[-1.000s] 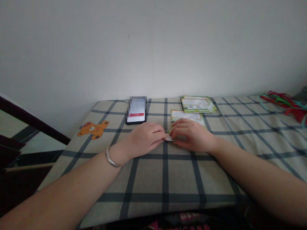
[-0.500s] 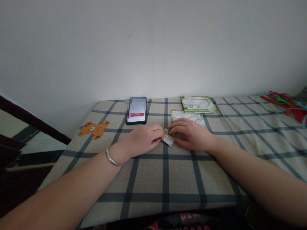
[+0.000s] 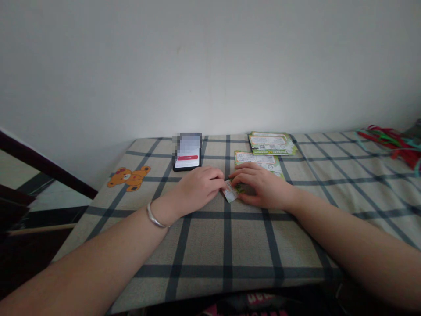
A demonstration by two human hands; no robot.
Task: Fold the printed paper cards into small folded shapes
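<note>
A: Where is the small, pale, printed paper piece (image 3: pixel 230 193)?
B: Near the centre of the frame, between the two hands, just right of the left hand's (image 3: pixel 202 186) fingertips and at the left of the right hand's (image 3: pixel 259 186) curled fingers.

A: Which hand is nearer?
B: Neither clearly; both reach it. The left fingers are drawn together on its left edge, seemingly pinching it, though the thumb is hidden. The right hand is arched, thumb apart from the fingers; I can't tell whether it grips.

A: And its long axis?
B: The visible part slants, one corner towards the bottom of the frame. Fingers cover the rest, so I can't judge the length. It looks thin and flat, with green print at the right.

A: What lies around it?
B: Just above the right hand, partly covered by it, a glossy green-and-white printed sheet (image 3: pixel 253 157); above that, a loosely squared stack of similar sheets (image 3: pixel 271 144). Upper centre-left is a black-edged phone (image 3: pixel 187 158), a smooth rectangle. All rest on a tabletop (image 3: pixel 243 245) under beige, woven-looking checked cloth (image 3: pixel 200 245), rippled at the right of the frame.
</note>
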